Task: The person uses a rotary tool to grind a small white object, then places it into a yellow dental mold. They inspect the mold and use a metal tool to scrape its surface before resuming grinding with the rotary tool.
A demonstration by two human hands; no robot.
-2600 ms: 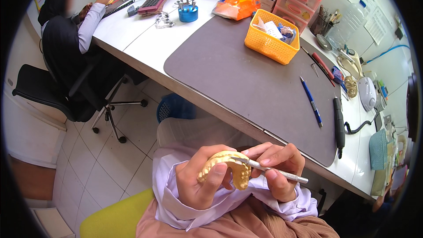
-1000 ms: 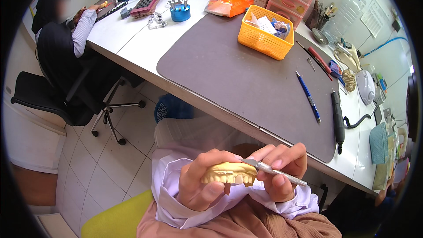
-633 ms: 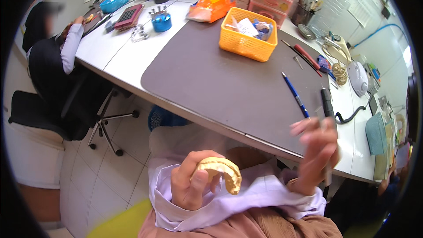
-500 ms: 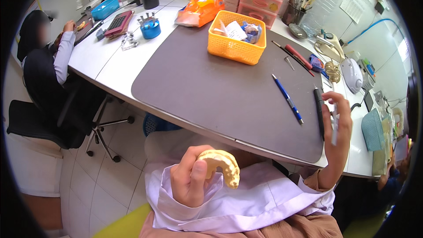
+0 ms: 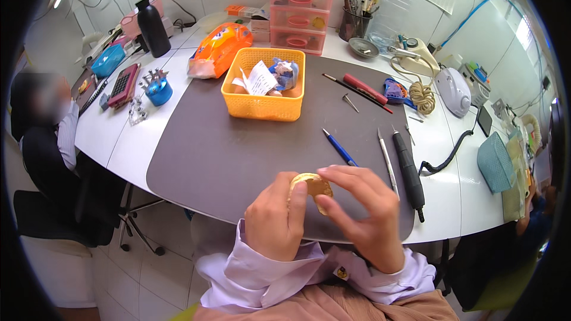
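Observation:
A cream-yellow dental cast [image 5: 319,186], shaped like a horseshoe arch, is held up over the near edge of the grey mat. My left hand [image 5: 270,219] is closed around its left side, with the thumb lying along the near face. On its other side, my right hand [image 5: 370,213] has the index fingertip at the upper rim and the thumb at the lower right edge. Part of the cast is hidden behind the fingers. Beyond my right hand lie a blue pen [image 5: 340,147], a thin silvery hand tool [image 5: 388,160] and a black handpiece [image 5: 409,172] with a coiled cord.
A yellow basket [image 5: 264,109] with papers and small bags stands on the grey mat [image 5: 196,154]. Behind it are an orange packet [image 5: 221,50] and pink drawers [image 5: 297,22]. A blue bur holder [image 5: 158,91] stands left. Another person [image 5: 44,125] sits far left.
My right hand has put the silvery tool down beside the handpiece and come left to the dental cast. My left hand has lifted the cast from over my lap to the mat's edge.

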